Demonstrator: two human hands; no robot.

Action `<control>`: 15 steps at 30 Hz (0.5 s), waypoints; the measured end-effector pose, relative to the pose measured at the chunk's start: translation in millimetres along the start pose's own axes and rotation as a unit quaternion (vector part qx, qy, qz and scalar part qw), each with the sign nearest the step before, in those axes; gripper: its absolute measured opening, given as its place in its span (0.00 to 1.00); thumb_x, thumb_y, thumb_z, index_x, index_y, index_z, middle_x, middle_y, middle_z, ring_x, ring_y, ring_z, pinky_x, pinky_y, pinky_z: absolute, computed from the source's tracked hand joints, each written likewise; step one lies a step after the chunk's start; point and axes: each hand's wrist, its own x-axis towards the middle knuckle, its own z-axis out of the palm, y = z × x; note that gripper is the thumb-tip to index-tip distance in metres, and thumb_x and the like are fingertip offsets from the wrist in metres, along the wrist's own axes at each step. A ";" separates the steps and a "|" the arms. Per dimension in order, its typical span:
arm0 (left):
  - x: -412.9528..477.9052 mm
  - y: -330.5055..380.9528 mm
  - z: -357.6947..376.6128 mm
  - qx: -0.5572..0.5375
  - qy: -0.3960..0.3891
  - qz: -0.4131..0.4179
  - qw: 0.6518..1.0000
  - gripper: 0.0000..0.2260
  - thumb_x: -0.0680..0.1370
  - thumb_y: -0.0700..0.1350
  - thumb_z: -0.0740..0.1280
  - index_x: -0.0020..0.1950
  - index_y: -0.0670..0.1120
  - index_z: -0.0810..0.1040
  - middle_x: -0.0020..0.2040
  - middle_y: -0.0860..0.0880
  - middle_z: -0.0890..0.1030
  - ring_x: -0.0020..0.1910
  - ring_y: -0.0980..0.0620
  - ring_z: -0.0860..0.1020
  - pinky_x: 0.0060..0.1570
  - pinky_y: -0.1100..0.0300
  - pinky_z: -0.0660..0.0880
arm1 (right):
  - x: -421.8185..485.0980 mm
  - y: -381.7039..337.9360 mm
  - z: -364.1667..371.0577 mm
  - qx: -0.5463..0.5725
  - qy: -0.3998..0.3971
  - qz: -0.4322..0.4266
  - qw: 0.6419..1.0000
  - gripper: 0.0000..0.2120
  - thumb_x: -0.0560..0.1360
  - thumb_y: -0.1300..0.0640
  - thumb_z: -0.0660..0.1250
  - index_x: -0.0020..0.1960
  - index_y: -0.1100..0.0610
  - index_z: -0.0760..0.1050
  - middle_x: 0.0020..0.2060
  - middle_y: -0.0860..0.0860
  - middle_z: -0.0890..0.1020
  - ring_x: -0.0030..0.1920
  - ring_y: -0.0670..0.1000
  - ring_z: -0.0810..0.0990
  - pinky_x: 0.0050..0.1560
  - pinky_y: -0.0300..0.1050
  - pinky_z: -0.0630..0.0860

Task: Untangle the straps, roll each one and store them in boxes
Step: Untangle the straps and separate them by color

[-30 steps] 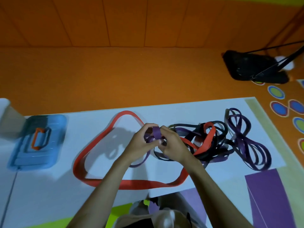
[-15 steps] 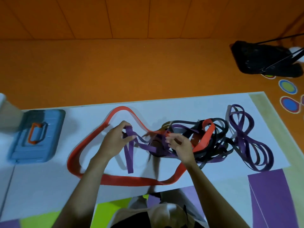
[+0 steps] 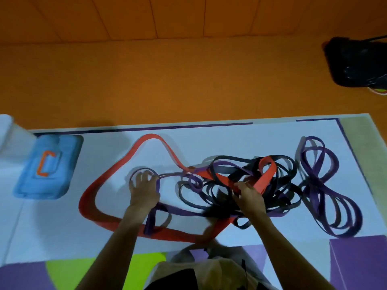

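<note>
Both arms reach forward over the white mat [image 3: 230,139]. The left hand [image 3: 144,191] lies palm down, fingers spread, on a purple strap [image 3: 180,210] loop. The right hand [image 3: 249,197] pinches the red strap [image 3: 265,181] inside the black tangle [image 3: 280,197]. The blue box [image 3: 46,168] sits far left; no legible writing.

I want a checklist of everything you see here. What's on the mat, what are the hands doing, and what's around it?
Surface: white mat on an orange floor.
Job's things: red strap in a wide loop; black straps tangled with it; purple strap runs into the tangle; purple bundle lies apart at right; blue box, lid shut.
Clutter: nothing seen.
Hands: left hand presses on a purple loop; right hand in the tangle, grip unclear.
Cables: thin black lines by the black bag.
Surroundings: orange wall, coloured floor tiles near the person.
</note>
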 end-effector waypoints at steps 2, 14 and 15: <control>2.5 33.0 6.0 -0.059 0.016 0.074 0.995 0.22 0.81 0.48 0.69 0.74 0.51 0.72 0.78 0.47 0.67 0.80 0.42 0.61 0.79 0.43 0.57 | 4.6 4.5 -4.2 -0.025 0.006 -0.013 1.000 0.10 0.81 0.52 0.66 0.61 0.49 0.77 0.49 0.50 0.84 0.49 0.55 0.85 0.48 0.50 0.79; 28.8 130.3 28.9 -0.303 0.061 -0.053 0.950 0.09 0.85 0.49 0.64 0.61 0.46 0.78 0.48 0.51 0.81 0.52 0.44 0.83 0.46 0.56 0.73 | 33.9 31.6 -30.1 0.025 0.043 -0.082 0.995 0.08 0.79 0.58 0.68 0.56 0.52 0.82 0.50 0.50 0.83 0.53 0.56 0.80 0.45 0.50 0.78; 30.3 128.4 24.5 -0.315 0.078 -0.050 0.945 0.11 0.85 0.51 0.64 0.60 0.46 0.79 0.48 0.51 0.81 0.51 0.46 0.83 0.44 0.58 0.72 | 39.7 36.0 -32.8 0.011 0.063 -0.092 0.994 0.08 0.78 0.59 0.69 0.55 0.53 0.83 0.51 0.51 0.82 0.55 0.56 0.78 0.47 0.51 0.79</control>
